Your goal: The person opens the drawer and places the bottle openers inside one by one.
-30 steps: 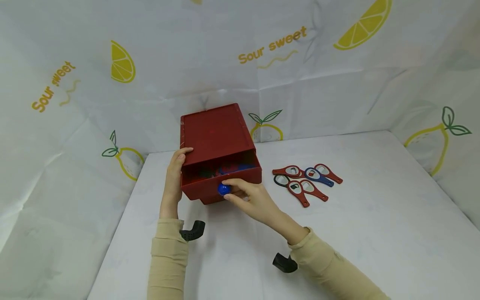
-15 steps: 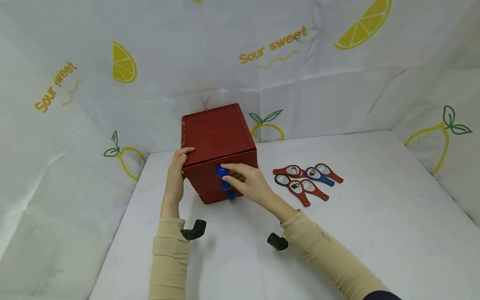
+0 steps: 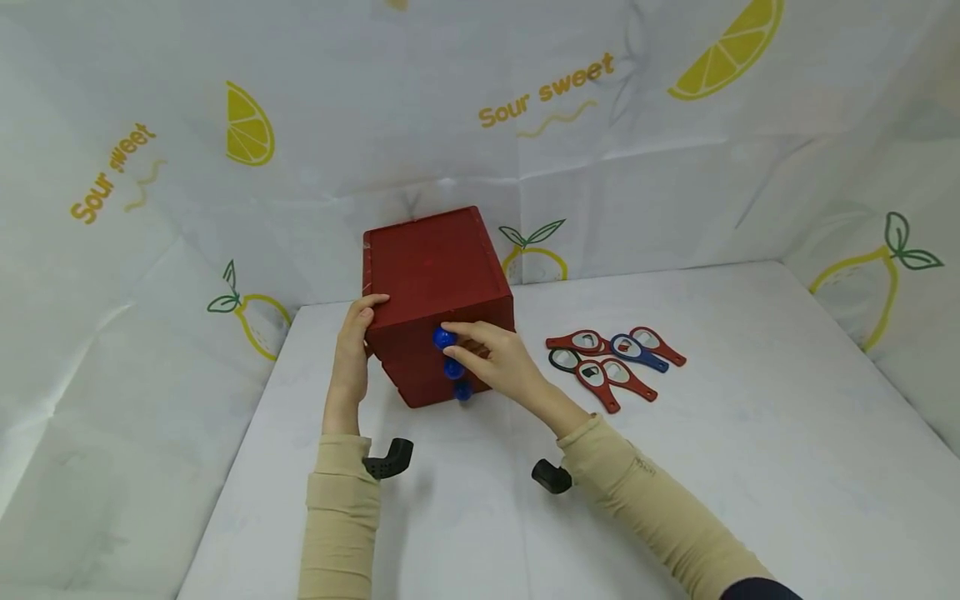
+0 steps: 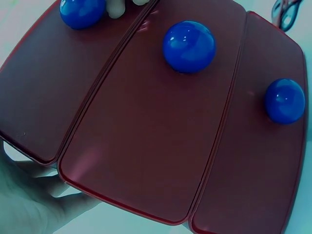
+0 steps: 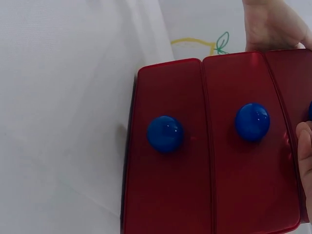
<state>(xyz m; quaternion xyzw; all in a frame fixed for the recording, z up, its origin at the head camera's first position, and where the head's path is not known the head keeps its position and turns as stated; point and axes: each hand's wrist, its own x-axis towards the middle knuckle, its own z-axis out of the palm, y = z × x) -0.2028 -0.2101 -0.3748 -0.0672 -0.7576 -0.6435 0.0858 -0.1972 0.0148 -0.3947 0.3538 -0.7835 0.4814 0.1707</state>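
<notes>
A red drawer box (image 3: 438, 258) with three drawers, each with a round blue knob, stands against the back cloth. All three drawer fronts sit in line with the box. My right hand (image 3: 498, 362) holds the top blue knob (image 3: 443, 337) between thumb and forefinger; the middle knob (image 3: 453, 368) and bottom knob (image 3: 462, 390) are below it. My left hand (image 3: 351, 354) rests along the box's left side, its upper fingertips over the top edge. Its fingers (image 4: 73, 207) stretch along the side in the left wrist view, partly hidden behind the box.
Right of the box lies a loose group of small paddle-shaped magnifiers: several red ones (image 3: 592, 375), a blue one (image 3: 637, 352) and a dark green-rimmed one (image 3: 564, 359). White cloth printed with lemons (image 3: 243, 125) rises behind the white table (image 3: 465, 517).
My right hand has pushed the top drawer in by its knob, from pulled out to closed, moving away from me. My left hand has stayed on the box's side.
</notes>
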